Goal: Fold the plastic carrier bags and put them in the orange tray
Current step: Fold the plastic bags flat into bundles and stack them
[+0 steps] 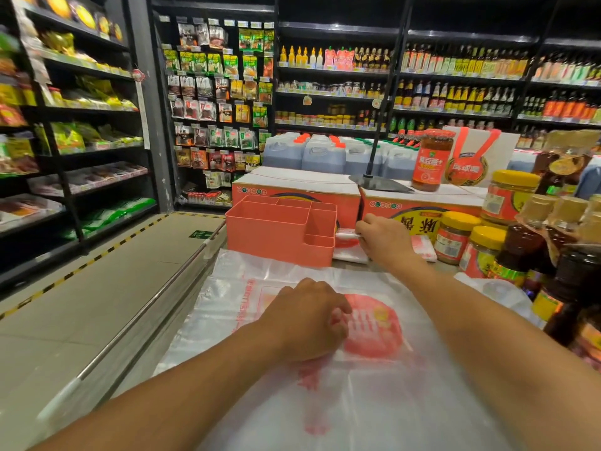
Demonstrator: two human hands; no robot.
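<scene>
Shop aisle, head view. Lower centre: large clear carrier bag (357, 395) lies spread flat on the tabletop (143, 346), red round print facing up. Left grip (305, 320) sits on the bag at mid-frame, knuckles up, fingers curled down beside the red print; cannot tell whether they pinch the film or only press it. Right grip (383, 239) is reached out to centre right, thumb and fingers closed on a small folded bag (346, 236), held just beside the right wall of the orange tray (276, 236), outside it. Tray stands upright at the far edge of the spread bag, centre of frame, with several open compartments; no bag shows in the compartments as far as they can be seen. More folded bags (422, 250) lie on the tabletop under and right of the right grip. Behind the tray: orange-and-white cartons (292, 190), a tall red-labelled jar (432, 161) standing on them. Right edge: yellow-lidded jars (455, 239) and dark bottles. Stocked shelves (455, 76) fill the upper frame.
</scene>
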